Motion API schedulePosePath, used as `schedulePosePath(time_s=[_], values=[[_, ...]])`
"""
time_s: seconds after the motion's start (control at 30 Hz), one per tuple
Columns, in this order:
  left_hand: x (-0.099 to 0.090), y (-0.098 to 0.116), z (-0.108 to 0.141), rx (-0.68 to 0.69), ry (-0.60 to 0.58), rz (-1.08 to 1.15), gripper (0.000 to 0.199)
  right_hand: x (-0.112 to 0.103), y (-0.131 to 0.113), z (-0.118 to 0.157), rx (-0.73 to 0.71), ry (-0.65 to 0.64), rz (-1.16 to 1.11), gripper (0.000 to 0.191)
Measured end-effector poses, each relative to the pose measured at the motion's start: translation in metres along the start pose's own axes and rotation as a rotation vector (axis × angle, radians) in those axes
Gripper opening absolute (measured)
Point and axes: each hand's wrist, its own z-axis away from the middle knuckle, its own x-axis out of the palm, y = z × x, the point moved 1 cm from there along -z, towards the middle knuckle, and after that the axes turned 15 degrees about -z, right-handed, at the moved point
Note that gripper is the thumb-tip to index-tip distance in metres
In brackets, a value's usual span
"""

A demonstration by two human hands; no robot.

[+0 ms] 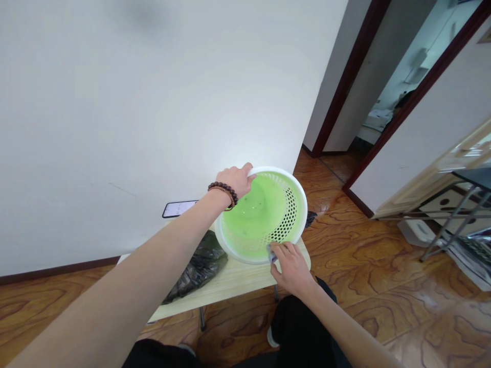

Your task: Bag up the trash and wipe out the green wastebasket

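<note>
R hand (293, 268) fingers pinched on greyish cloth (271, 253) at near rim; L hand (235, 180) fingers clamped on far rim; green-white basket (264, 209) over pale table (241, 280), nr black bag (207, 263) & phone (177, 208); best w/ rim steady, cloth pressed flat

Cloth (271, 253) partly hidden by right hand (292, 267) (phone (178, 208), by left forearm (146, 271)).

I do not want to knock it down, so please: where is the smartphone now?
In the head view, the smartphone lies left of the green-and-white perforated basket, near the white wall, just beyond the left forearm.
</note>
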Motion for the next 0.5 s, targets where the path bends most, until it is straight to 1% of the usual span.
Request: schedulePosePath(time_s=[0.07,0.17,0.23,0.3,0.33,0.37,0.43,0.5], values=[[0.002,0.000,0.002,-0.008,0.007,-0.005,0.050,0.006,-0.003,-0.002,-0.040,-0.024,0.039,0.034],[0.006,-0.003,0.013,-0.038,0.007,-0.011,0.050,0.012,-0.002,-0.005,-0.094,-0.052,0.123,0.023],[0.010,-0.009,0.024,-0.057,0.009,-0.012,0.048,0.010,0.003,-0.006,-0.130,-0.060,0.181,0.017],[0.013,-0.017,0.034,-0.032,0.046,-0.021,0.046,0.004,0.011,-0.006,-0.175,-0.057,0.231,0.013],[0.015,-0.021,0.037,-0.001,0.070,-0.031,0.048,0.001,0.014,-0.007,-0.203,-0.056,0.251,0.011],[0.016,-0.025,0.039,0.034,0.093,-0.042,0.055,-0.003,0.017,-0.007,-0.234,-0.059,0.269,0.009],[0.018,-0.030,0.038,0.106,0.121,-0.048,0.072,-0.008,0.022,-0.008,-0.297,-0.075,0.295,0.007],[0.019,-0.033,0.030,0.169,0.099,-0.022,0.080,-0.012,0.025,-0.008,-0.343,-0.094,0.306,0.007]])
